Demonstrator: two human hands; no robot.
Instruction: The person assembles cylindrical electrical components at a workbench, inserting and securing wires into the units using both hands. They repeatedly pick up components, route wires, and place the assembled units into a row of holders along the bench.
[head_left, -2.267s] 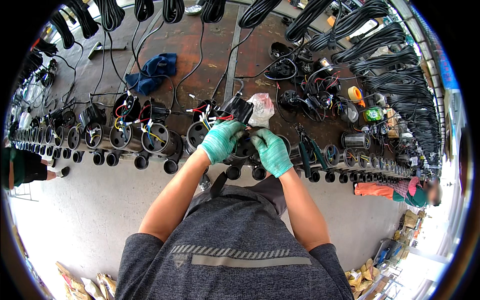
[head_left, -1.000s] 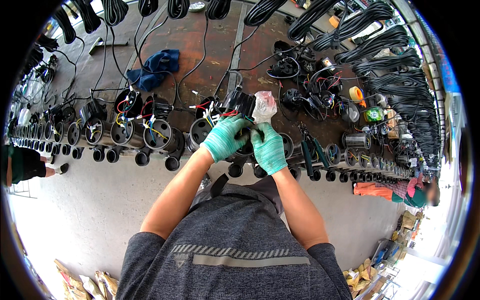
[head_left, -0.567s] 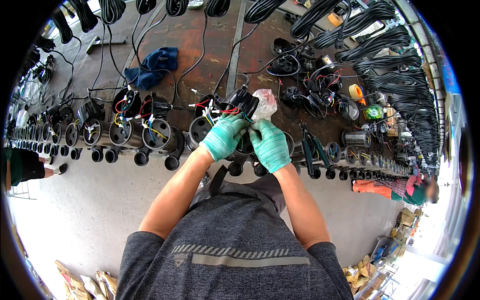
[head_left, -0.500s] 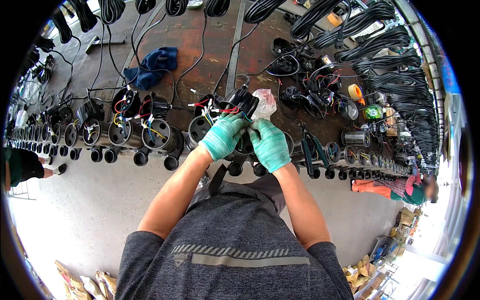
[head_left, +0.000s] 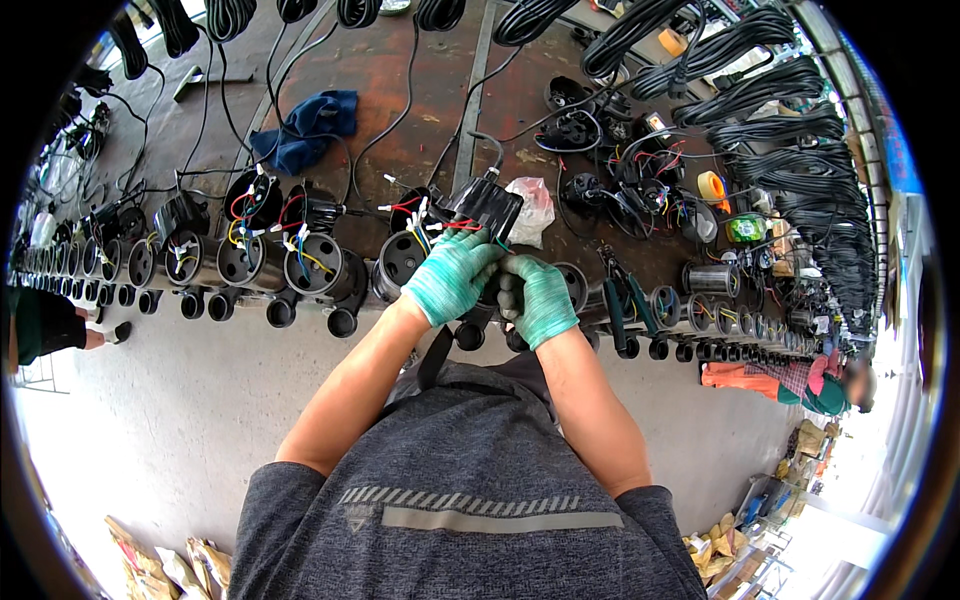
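Head view: my green-gloved left grip and green-gloved right grip curl, pinching what I cannot tell, by the glossy black boxy housing over the brown worktop, probably stiff, slick; grasp its sides

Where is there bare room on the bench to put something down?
A bare stretch of bench lies between the blue cloth and the black parts, though cords cross it. The near edge is crowded: canisters, the left hand and the right hand. Cord coils pack the right.
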